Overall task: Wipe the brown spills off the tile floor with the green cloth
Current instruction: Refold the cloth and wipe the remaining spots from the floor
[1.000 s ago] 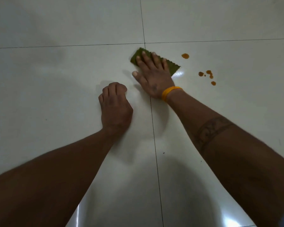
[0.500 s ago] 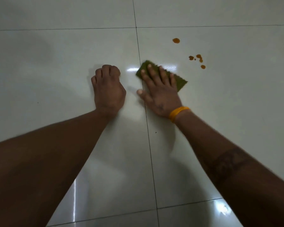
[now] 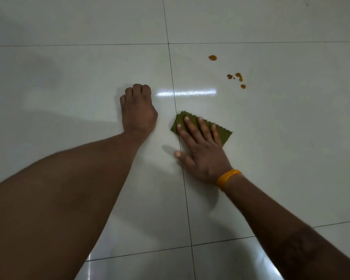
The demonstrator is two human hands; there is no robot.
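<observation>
1. Glossy pale tile floor (image 3: 291, 158) all around; brown spills (image 3: 235, 76) dot it up ahead.
2. Spills lie forward and rightward of the right hand (image 3: 203, 152), well apart; the left hand (image 3: 138, 112) is farther.
3. Right fingers (image 3: 192, 128) spread flat, pinning the green cloth (image 3: 223, 135), its long axis running left-right.
4. Left hand rests curled into a fist, bracing.

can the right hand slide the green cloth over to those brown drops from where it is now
Probably yes. The right hand lies flat on the green cloth, and only bare tile floor lies between it and the brown spills ahead.
</observation>
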